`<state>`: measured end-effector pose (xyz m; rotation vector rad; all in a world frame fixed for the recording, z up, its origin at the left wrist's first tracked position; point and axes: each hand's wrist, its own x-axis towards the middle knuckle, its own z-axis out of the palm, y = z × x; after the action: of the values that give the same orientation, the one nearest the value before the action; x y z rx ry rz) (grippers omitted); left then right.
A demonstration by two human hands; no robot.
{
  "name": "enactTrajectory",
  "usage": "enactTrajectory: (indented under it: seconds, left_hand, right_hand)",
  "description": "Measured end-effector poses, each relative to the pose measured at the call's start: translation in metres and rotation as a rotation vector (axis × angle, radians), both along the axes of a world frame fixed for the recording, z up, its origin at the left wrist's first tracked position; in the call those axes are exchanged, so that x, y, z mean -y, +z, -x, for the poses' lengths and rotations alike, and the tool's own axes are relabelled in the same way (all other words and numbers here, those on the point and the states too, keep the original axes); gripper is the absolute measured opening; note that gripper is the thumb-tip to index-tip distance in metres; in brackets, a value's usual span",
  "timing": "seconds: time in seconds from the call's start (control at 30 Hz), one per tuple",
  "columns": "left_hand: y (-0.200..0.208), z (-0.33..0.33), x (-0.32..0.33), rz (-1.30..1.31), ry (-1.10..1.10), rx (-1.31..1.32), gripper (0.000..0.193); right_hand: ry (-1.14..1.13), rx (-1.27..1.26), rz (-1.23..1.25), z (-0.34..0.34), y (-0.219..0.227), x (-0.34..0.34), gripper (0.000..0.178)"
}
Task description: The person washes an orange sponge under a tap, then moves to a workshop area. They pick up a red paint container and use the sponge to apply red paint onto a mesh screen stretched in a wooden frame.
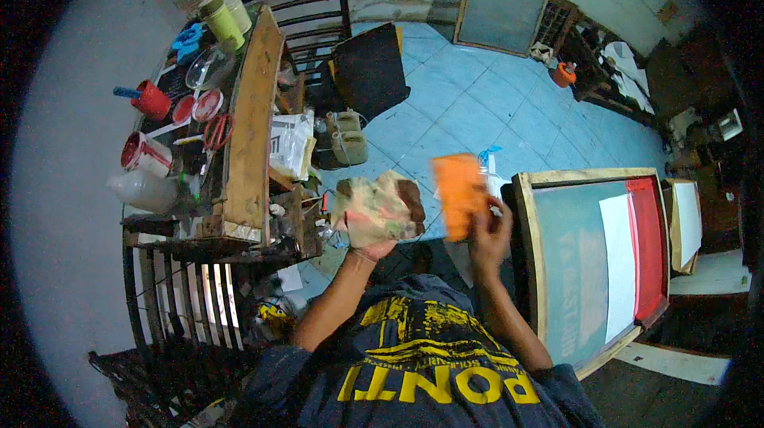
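Note:
A cream rag (370,207) with pink and brown stains lies bunched over my left hand (376,250), which grips it from below; most of its fingers are hidden by the fabric. Just to the right, my right hand (492,231) pinches the edge of an orange rectangular piece (457,193). Motion blurs this piece, so I cannot tell its material. A small gap separates it from the rag. Beside my right forearm stands a wooden-framed printing screen (525,237), with a white sheet (617,257) and a red strip (649,241) on it.
A cluttered wooden table (253,134) on the left bears a red cup (153,100), a stained white bucket (146,154), red-handled scissors (218,133) and a plastic bottle (143,192). A jerrycan (347,138) stands on the blue tiled floor (469,102). Another screen (504,2) leans on the far wall.

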<state>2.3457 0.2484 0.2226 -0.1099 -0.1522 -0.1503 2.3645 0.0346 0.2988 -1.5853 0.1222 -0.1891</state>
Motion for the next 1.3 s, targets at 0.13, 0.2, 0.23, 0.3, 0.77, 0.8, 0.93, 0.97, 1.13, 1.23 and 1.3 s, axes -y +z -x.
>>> enactTrajectory:
  seconds: [0.13, 0.2, 0.23, 0.3, 0.77, 0.8, 0.93, 0.97, 1.13, 1.23, 1.3]
  left_hand:
    - [0.034, -0.011, 0.02, -0.827, 0.023, -0.471, 0.042]
    - [0.043, -0.006, 0.024, -0.823, 0.104, -0.56, 0.033]
    - [0.047, -0.005, 0.023, -0.829, 0.164, -0.587, 0.033]
    - [0.063, -0.008, 0.025, -0.834, 0.272, -0.633, 0.033]
    - [0.078, -0.001, 0.033, -1.561, 0.613, -0.392, 0.027]
    - [0.083, 0.001, 0.03, -1.566, 0.592, -0.349, 0.027]
    - [0.094, 0.009, 0.005, -1.542, 0.507, -0.21, 0.034]
    - [0.093, 0.008, 0.003, -1.473, 0.553, -0.249, 0.031]
    - [0.125, -0.004, -0.04, -1.824, 0.079, 0.034, 0.025]
    - [0.126, -0.003, -0.061, -1.949, -0.198, 0.188, 0.025]
    - [0.108, -0.004, -0.06, -1.958, -0.065, 0.13, 0.025]
  right_hand:
    - [0.288, -0.029, 0.093, 0.002, -0.008, -0.053, 0.043]
    - [0.416, 0.125, 0.012, 0.0, -0.017, -0.051, 0.045]
    - [0.424, 0.103, -0.01, 0.005, -0.02, -0.044, 0.037]
    - [0.328, -0.208, -0.291, 0.009, -0.05, -0.03, 0.042]
    - [0.696, -0.568, -0.876, -0.006, -0.011, -0.049, 0.051]
    - [0.683, -0.542, -0.835, -0.005, -0.014, -0.048, 0.05]
    - [0.729, -0.533, -0.773, 0.007, 0.017, -0.05, 0.05]
    - [0.738, -0.519, -0.772, 0.011, 0.026, -0.052, 0.049]
    - [0.821, -0.523, -0.337, 0.005, 0.048, -0.042, 0.044]
    - [0.898, -0.472, 0.04, -0.009, 0.052, -0.044, 0.047]
    - [0.816, -0.508, -0.179, -0.019, 0.027, -0.038, 0.054]
